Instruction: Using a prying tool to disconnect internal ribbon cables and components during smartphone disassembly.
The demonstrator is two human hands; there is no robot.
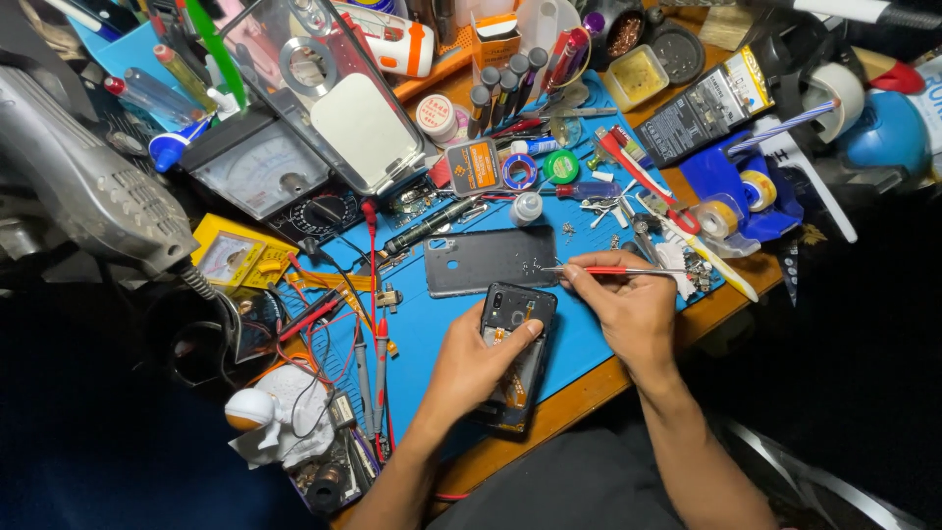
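Cluttered blue repair mat (589, 344), left hand (471, 368) gripping opened phone (517, 339), right hand (628, 304) pinching red-handled tool (618, 270), possibly tweezers, back cover (491, 260) at twelve o'clock.

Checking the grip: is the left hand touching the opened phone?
Touching. The head view shows the left hand wrapped over the opened phone, thumb pressed on its upper part.

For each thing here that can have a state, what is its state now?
Phone: back removed, insides showing, held flat on the blue mat.
Back cover: off, lying apart above the phone.
Left hand: gripping the phone.
Right hand: pinching a red screwdriver, tip over the back cover.
Analog meter: probes lying loose.
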